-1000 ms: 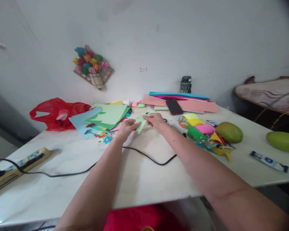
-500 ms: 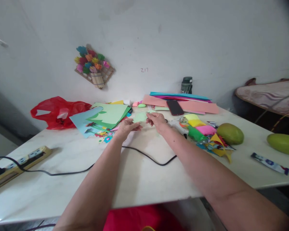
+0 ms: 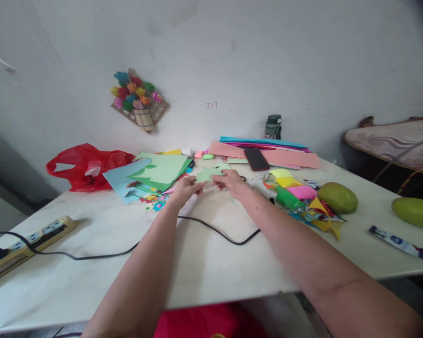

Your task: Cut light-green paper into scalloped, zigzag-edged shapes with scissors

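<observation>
A small light green paper piece (image 3: 207, 174) with a jagged upper edge is held between both hands above the middle of the white table (image 3: 211, 263). My left hand (image 3: 187, 189) pinches its left side. The fingers of my right hand (image 3: 229, 182) are closed on its right side. Left of my left hand lie green sheets (image 3: 162, 168), a light blue sheet (image 3: 118, 180) and small coloured cutouts (image 3: 158, 206). Close to my right hand are soft packets in yellow, pink (image 3: 303, 192) and green (image 3: 285, 198).
A black cable (image 3: 211, 226) crosses the table from a power strip (image 3: 31, 246) at the left. A red bag (image 3: 86, 164) lies back left. A phone (image 3: 256, 159) rests on pink paper (image 3: 292, 157). Green fruit (image 3: 337, 197) and a tube (image 3: 396, 241) lie right.
The green paper has tilted, so its jagged edge shows more clearly. Both hands have shifted slightly and keep hold of it. The whole view has moved a little.
</observation>
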Demonstrator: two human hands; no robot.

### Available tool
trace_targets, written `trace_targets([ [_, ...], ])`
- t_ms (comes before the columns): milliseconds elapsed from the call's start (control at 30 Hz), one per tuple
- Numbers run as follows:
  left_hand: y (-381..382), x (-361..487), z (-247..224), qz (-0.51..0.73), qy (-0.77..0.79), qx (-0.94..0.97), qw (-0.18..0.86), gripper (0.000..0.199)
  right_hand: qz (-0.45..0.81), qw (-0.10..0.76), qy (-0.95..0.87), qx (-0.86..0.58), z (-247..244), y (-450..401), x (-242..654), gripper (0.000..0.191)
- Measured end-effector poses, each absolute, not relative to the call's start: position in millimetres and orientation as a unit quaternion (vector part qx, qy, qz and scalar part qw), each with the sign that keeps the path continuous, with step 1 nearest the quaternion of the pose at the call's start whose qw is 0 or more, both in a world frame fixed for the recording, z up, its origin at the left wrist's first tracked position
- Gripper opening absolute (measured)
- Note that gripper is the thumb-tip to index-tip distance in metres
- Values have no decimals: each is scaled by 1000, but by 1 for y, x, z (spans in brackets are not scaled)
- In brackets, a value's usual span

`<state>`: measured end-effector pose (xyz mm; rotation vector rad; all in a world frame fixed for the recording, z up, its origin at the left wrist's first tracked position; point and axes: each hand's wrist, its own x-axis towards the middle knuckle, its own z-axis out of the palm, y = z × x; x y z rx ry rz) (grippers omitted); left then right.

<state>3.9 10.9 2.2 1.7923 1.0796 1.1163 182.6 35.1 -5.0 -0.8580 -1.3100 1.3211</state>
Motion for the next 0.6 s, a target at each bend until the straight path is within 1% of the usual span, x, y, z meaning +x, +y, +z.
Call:
trace_targets([
  [233, 11, 4, 3, 430, 418, 710, 368, 30, 583, 465, -564, -354, -4, 33, 185, 26],
  [433, 5, 11, 6, 461, 401, 674, 415, 27, 557, 497, -567, -348, -2, 29, 179, 26],
  [500, 7, 11, 5, 481, 387, 675, 405, 26, 569, 495, -563, -338, 0, 29, 179, 27],
  [600, 11, 11, 3, 513, 407, 663, 361, 26, 572, 497, -559, -337, 1, 30, 181, 28],
])
